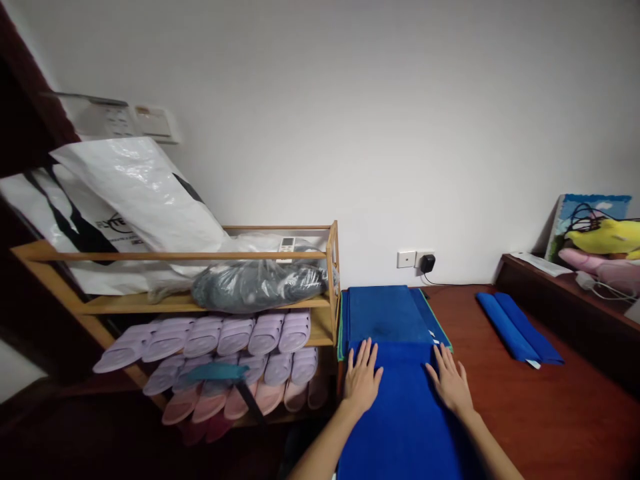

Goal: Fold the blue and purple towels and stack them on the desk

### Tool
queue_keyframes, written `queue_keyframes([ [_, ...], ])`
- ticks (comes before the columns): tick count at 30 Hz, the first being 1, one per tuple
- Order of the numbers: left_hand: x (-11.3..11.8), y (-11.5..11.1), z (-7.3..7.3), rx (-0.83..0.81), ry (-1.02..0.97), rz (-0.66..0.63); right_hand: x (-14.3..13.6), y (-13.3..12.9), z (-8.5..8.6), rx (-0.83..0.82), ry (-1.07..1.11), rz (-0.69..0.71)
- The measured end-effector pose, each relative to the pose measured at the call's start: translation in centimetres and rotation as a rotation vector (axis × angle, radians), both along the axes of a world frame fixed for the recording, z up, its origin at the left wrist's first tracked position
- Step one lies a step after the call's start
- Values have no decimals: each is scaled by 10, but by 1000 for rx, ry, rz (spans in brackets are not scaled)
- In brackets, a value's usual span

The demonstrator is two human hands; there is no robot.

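A bright blue cloth (400, 407) lies flat along the reddish-brown wooden surface (510, 407), its far end over darker blue folded cloths (385, 313) with a green edge. My left hand (363, 378) rests palm down on the left edge of the bright cloth, fingers spread. On its right edge lies my right hand (451, 381), also flat with fingers apart. Small white tags show near the right fingertips. Neither hand grips anything.
Two rolled or folded blue cloths (520, 330) lie to the right. At left stands a wooden rack (200, 256) with slippers (235, 333) and white bags (135, 193). A black plug (427, 264) is in the wall; a raised ledge (565, 300) holds a yellow plush (605, 237).
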State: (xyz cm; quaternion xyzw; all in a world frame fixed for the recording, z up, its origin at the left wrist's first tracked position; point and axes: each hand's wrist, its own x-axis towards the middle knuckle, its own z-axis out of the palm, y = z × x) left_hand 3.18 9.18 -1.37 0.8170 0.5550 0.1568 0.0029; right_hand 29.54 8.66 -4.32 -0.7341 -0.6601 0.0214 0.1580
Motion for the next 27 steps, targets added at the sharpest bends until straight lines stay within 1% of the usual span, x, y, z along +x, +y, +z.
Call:
queue_keyframes([
  [2,0,-16,-3,19,-10,8,-6,-15,1,25,7,48],
  [5,-2,-38,-9,-28,-3,20,-15,-34,0,-38,14,146],
  [8,-4,-45,-12,-77,9,32,-18,-42,0,-89,-21,155],
  [14,-3,-44,-11,-97,9,42,-19,-45,3,-101,-38,135],
  [18,-4,-50,-6,-82,17,43,-20,-51,3,-93,-31,128],
  [21,-6,-52,-2,-41,2,34,-18,-53,3,-48,11,121],
  [24,-3,-44,3,25,-28,2,-19,-41,8,13,56,106],
  [27,3,-24,6,47,-28,19,-24,-16,15,56,40,106],
])
